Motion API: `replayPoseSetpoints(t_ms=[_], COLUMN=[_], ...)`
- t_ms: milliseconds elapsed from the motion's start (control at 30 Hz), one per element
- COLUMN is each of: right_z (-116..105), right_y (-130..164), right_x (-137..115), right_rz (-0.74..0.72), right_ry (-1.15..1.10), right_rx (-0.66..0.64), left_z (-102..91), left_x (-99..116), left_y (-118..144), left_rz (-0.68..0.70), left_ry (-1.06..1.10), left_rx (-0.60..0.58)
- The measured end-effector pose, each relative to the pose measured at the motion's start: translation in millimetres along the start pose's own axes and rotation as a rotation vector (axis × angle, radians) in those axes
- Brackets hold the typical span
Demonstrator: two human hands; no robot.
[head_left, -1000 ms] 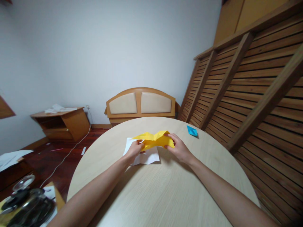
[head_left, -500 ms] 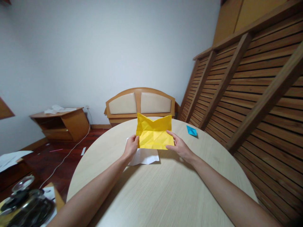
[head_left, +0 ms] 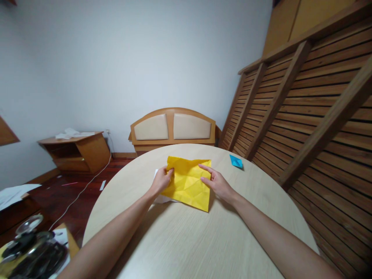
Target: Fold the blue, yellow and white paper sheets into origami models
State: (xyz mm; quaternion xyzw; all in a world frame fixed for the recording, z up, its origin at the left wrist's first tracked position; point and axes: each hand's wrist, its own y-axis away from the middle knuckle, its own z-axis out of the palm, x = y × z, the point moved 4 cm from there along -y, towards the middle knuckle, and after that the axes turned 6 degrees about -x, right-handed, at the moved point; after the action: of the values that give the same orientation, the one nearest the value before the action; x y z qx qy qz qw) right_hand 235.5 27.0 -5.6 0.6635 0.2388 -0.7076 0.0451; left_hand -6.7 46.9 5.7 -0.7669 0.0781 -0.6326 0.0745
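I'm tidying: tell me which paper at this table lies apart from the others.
The blue paper, beyond the right hand. The yellow paper, in the left hand, overlaps the white paper in view.

Yel. paper (head_left: 190, 188), creased, spread, prob. abv. tbl. (head_left: 203, 244)

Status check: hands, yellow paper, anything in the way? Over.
Left hand grips yellow paper by left edge; right hand at right edge, grip unclear. Paper creased, spread open. White paper partly hidden behind it; blue folded paper apart, to right.
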Motion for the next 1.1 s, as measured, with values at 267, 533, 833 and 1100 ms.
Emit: replayPoseSetpoints(t_ms=[267,533,833,1100], right_z=[-14.1,-2.5,-48.4,-169.5], right_y=[-8.0,-4.5,-6.3,14.7], right_x=[1.3,-1.6,-9.5,16.9], right_rz=[-0.014,0.022,-0.055,-0.013], right_ry=[-0.083,-0.1,0.096,1.079], right_rx=[0.087,0.02,0.212,0.581], left_z=[-5.2,-12.5,-43.9,-73.9], left_x=[-2.7,9.7,-8.9,-30.8], left_y=[-3.1,-5.5,-19.9,-20.9], left_rz=[-0.107,-0.009,-0.178,-0.271], left_ry=[-0.033,0.15,0.047,-0.117], left_rx=[-0.037,-0.096,0.029,-0.003])
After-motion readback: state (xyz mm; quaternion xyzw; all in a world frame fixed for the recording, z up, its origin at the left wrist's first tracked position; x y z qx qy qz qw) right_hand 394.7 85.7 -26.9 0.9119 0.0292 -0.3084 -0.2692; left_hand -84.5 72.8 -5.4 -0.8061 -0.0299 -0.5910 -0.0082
